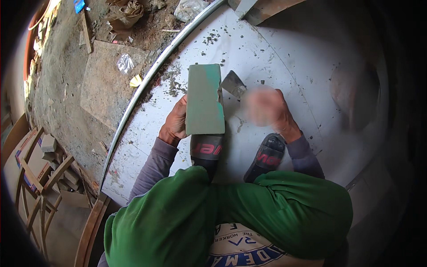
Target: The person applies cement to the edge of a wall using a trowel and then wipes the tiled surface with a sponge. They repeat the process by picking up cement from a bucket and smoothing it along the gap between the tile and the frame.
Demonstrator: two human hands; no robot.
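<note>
A rectangular grey-green block (203,100) stands in front of me, with brighter turquoise along its upper right side and a ragged right edge. My left hand (177,118) grips its left side; the fingers behind the block are hidden. To the block's right, my right hand (269,109) is closed round a scraper (234,85), whose handle is lost in a blurred patch. The flat, dark metal blade points up and left, close to the block's right edge; I cannot tell whether they touch.
Dark crumbs (213,38) lie scattered over the white sheet (267,49), which has a curved metal rim (147,84). My sandalled feet (267,155) rest on it. Beyond the rim is dirt floor with a crumpled paper bag (122,20). Wooden frames (42,191) stand at lower left.
</note>
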